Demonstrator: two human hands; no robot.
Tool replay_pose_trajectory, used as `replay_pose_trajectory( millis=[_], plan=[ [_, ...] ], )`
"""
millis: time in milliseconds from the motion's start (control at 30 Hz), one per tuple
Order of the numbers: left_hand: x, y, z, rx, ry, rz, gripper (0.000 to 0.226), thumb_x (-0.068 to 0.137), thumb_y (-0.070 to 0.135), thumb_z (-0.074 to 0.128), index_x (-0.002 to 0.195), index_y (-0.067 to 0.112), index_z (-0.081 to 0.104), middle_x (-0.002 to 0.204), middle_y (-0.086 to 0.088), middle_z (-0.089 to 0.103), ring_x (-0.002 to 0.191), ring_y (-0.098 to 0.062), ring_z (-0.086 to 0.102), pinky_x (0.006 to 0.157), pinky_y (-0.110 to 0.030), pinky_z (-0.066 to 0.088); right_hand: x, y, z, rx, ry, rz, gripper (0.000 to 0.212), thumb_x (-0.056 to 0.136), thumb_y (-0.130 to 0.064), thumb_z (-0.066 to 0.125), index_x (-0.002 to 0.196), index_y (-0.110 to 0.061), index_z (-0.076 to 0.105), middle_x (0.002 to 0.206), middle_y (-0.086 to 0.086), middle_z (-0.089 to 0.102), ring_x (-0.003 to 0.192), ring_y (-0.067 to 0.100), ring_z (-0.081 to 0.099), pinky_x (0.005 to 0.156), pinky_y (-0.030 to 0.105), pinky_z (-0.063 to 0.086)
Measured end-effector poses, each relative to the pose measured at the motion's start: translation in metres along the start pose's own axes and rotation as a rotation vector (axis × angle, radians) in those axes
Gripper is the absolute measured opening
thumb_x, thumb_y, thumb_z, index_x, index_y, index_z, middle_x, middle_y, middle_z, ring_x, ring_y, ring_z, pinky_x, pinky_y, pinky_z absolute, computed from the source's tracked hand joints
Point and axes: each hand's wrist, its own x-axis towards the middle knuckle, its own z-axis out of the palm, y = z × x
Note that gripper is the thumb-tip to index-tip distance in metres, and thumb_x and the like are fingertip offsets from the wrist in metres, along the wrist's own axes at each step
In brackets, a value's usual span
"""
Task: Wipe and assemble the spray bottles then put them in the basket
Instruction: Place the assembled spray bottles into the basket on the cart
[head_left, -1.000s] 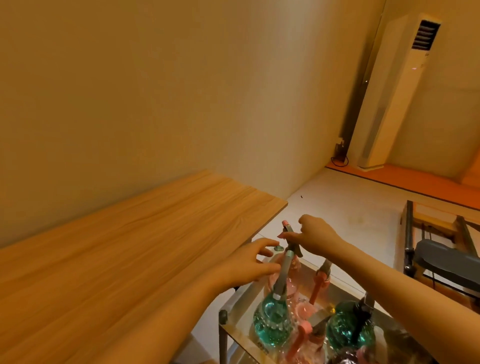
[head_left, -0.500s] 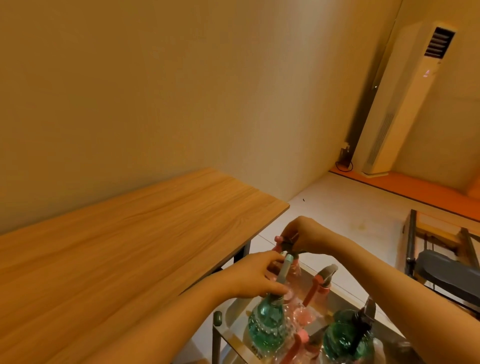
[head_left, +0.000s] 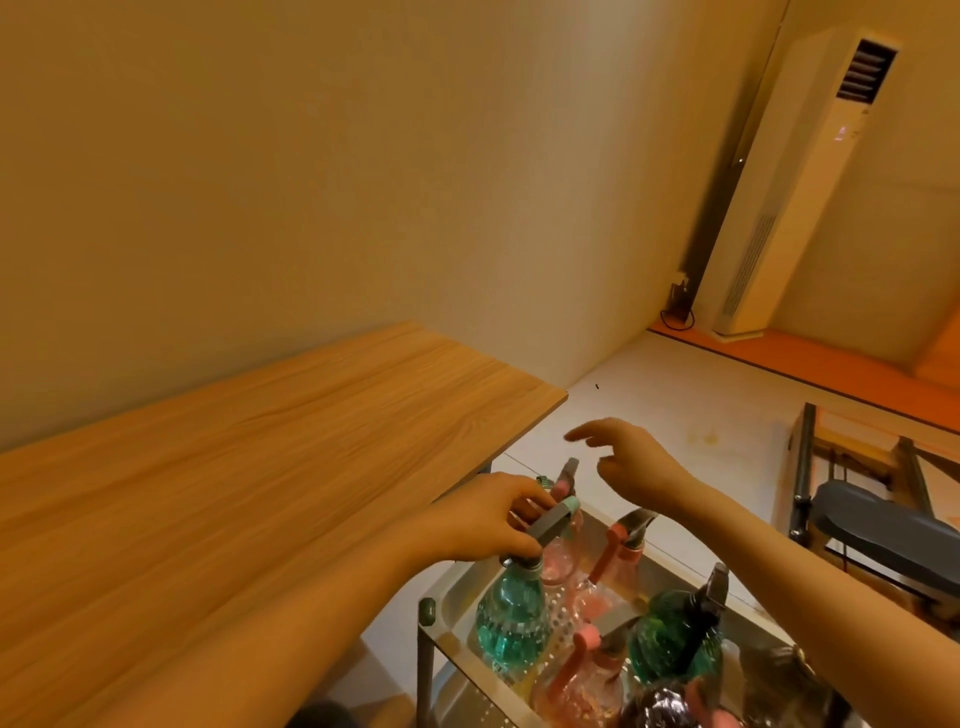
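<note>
Wooden table (head_left: 218, 467), beige wall (head_left: 311, 156), standing air conditioner (head_left: 795, 176)

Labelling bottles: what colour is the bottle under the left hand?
Translucent teal-green bottle with a grey spray head, gripped by the left hand; seen in the head view.

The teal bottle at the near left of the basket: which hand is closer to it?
The left. The left hand grips the grey sprayer on top of the teal bottle. The right hand hangs above and behind it, fingers loose, touching nothing.

Metal basket (head_left: 451, 587) on cart holds upright spray bottles (head_left: 511, 621), teal and pink; wooden table (head_left: 249, 467) beside.
</note>
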Motion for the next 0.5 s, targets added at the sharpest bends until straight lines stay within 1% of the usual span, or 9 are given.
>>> replay_pose_trajectory(
  millis=[33, 67, 133, 167, 267, 300, 367, 433, 500],
  plan=[
    [-0.001, 0.0, -0.001, 0.001, -0.002, 0.004, 0.049, 0.082, 0.01, 0.071, 0.127, 0.019, 0.054, 0.121, -0.007, 0.063, 0.106, -0.018, 0.062, 0.087, -0.03, 0.055, -0.004, -0.005, -0.004, 0.04, 0.038, -0.014, 0.054, 0.081, 0.014, 0.041, 0.117, -0.018, 0.062, 0.126, 0.002, 0.059, 0.111, 0.014, 0.056, 0.093, 0.029, 0.048],
    [-0.002, 0.0, -0.001, 0.005, -0.002, 0.009, 0.047, 0.083, 0.011, 0.07, 0.126, 0.019, 0.055, 0.121, -0.007, 0.063, 0.106, -0.017, 0.062, 0.086, -0.029, 0.055, -0.009, -0.011, -0.008, 0.071, 0.039, -0.036, 0.049, 0.082, 0.013, 0.043, 0.116, -0.016, 0.063, 0.117, 0.002, 0.064, 0.103, 0.012, 0.06, 0.091, 0.029, 0.051],
    [-0.003, 0.001, -0.005, 0.039, -0.004, 0.02, 0.045, 0.084, 0.01, 0.068, 0.126, 0.021, 0.056, 0.121, -0.006, 0.063, 0.107, -0.016, 0.062, 0.082, -0.026, 0.056, -0.02, -0.023, -0.012, 0.104, -0.054, -0.063, 0.039, 0.085, 0.008, 0.048, 0.112, -0.014, 0.064, 0.102, -0.001, 0.069, 0.093, 0.009, 0.065, 0.088, 0.032, 0.054],
    [-0.003, 0.001, -0.007, 0.065, -0.014, 0.027, 0.044, 0.085, 0.009, 0.067, 0.126, 0.021, 0.057, 0.121, -0.005, 0.063, 0.107, -0.015, 0.062, 0.082, -0.026, 0.056, -0.025, -0.028, -0.012, 0.102, -0.122, -0.059, 0.033, 0.086, 0.003, 0.051, 0.111, -0.014, 0.064, 0.099, -0.001, 0.07, 0.091, 0.008, 0.066, 0.087, 0.032, 0.055],
    [-0.002, 0.0, -0.015, 0.143, -0.025, 0.038, 0.041, 0.085, 0.003, 0.065, 0.123, 0.02, 0.061, 0.117, 0.0, 0.065, 0.107, -0.011, 0.063, 0.091, -0.033, 0.054, -0.039, -0.041, -0.01, 0.029, -0.247, -0.023, 0.018, 0.089, -0.013, 0.059, 0.105, -0.015, 0.067, 0.095, -0.001, 0.069, 0.082, 0.009, 0.066, 0.076, 0.025, 0.056],
    [-0.002, -0.001, -0.017, 0.163, -0.01, 0.03, 0.039, 0.085, 0.005, 0.066, 0.121, 0.02, 0.062, 0.113, 0.004, 0.065, 0.106, -0.01, 0.062, 0.092, -0.034, 0.053, -0.042, -0.044, -0.009, 0.035, -0.267, -0.007, 0.015, 0.088, -0.015, 0.06, 0.102, -0.015, 0.068, 0.09, -0.001, 0.07, 0.077, 0.012, 0.067, 0.072, 0.026, 0.057],
    [-0.004, -0.002, -0.019, 0.223, 0.084, 0.001, 0.04, 0.083, 0.015, 0.071, 0.121, 0.021, 0.06, 0.105, 0.009, 0.059, 0.103, -0.009, 0.059, 0.091, -0.035, 0.052, -0.047, -0.048, -0.007, 0.068, -0.29, 0.012, 0.012, 0.088, -0.015, 0.062, 0.098, -0.016, 0.068, 0.083, 0.0, 0.071, 0.072, 0.015, 0.069, 0.068, 0.029, 0.059],
    [-0.006, -0.006, -0.018, 0.302, 0.226, -0.068, 0.053, 0.078, 0.03, 0.076, 0.126, 0.02, 0.054, 0.109, 0.004, 0.06, 0.098, -0.013, 0.059, 0.089, -0.035, 0.052, -0.048, -0.051, -0.005, 0.121, -0.307, 0.042, 0.012, 0.087, -0.014, 0.065, 0.098, -0.015, 0.066, 0.083, 0.002, 0.072, 0.069, 0.014, 0.07, 0.064, 0.026, 0.059],
    [-0.008, -0.012, -0.015, 0.277, 0.295, -0.125, 0.058, 0.078, 0.035, 0.075, 0.128, 0.015, 0.051, 0.108, -0.005, 0.065, 0.09, -0.017, 0.065, 0.082, -0.034, 0.054, -0.045, -0.054, -0.004, 0.195, -0.322, 0.091, 0.015, 0.086, -0.011, 0.068, 0.1, -0.013, 0.065, 0.086, 0.005, 0.072, 0.067, 0.013, 0.071, 0.061, 0.022, 0.057]
  ],
)
